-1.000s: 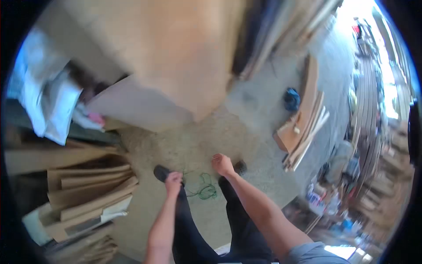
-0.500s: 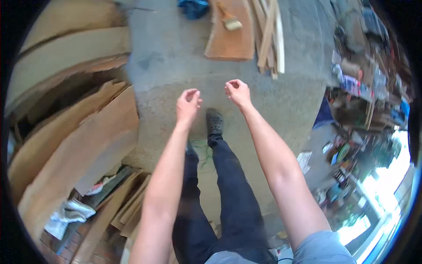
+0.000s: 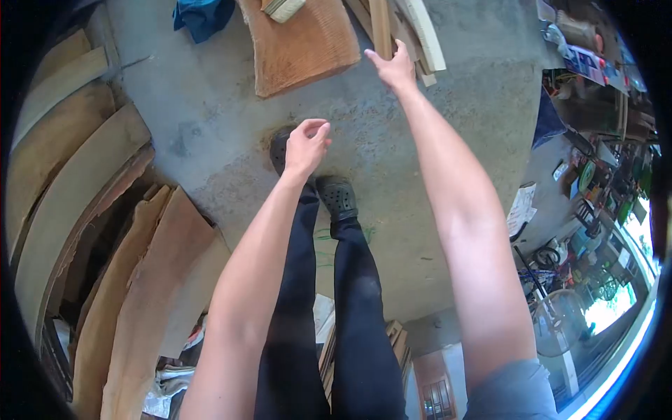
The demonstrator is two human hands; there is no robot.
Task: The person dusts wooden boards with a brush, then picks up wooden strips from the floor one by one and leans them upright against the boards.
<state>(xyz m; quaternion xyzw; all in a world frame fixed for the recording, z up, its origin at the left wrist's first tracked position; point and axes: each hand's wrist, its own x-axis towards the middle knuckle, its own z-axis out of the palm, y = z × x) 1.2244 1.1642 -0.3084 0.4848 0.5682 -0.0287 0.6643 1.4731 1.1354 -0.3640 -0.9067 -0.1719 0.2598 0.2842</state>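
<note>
My right hand (image 3: pixel 393 66) reaches forward with thumb and index finger spread. It is over the near ends of the wooden strips (image 3: pixel 380 24); I cannot tell whether it touches them. Empty and loosely curled, my left hand (image 3: pixel 306 148) hangs above my dark clogs (image 3: pixel 337 197), thumb and fingers apart. Ahead, between the hands' directions, lies a reddish-brown wood slab (image 3: pixel 304 52) with uneven edges. A brush (image 3: pixel 285 8) rests on the slab, partly cut off by the top of the view.
Large wood slabs (image 3: pixel 150 280) lean in rows along the left. A dark blue cloth or bag (image 3: pixel 203 17) lies beyond the slab. Cluttered goods fill the right side, including a fan (image 3: pixel 558 322). Green string (image 3: pixel 323 245) lies on the concrete floor near my legs.
My right hand has stretched forward to the strips and its fingers have spread. The view has turned and advanced, bringing the slab and strips nearer. Both clogs now show.
</note>
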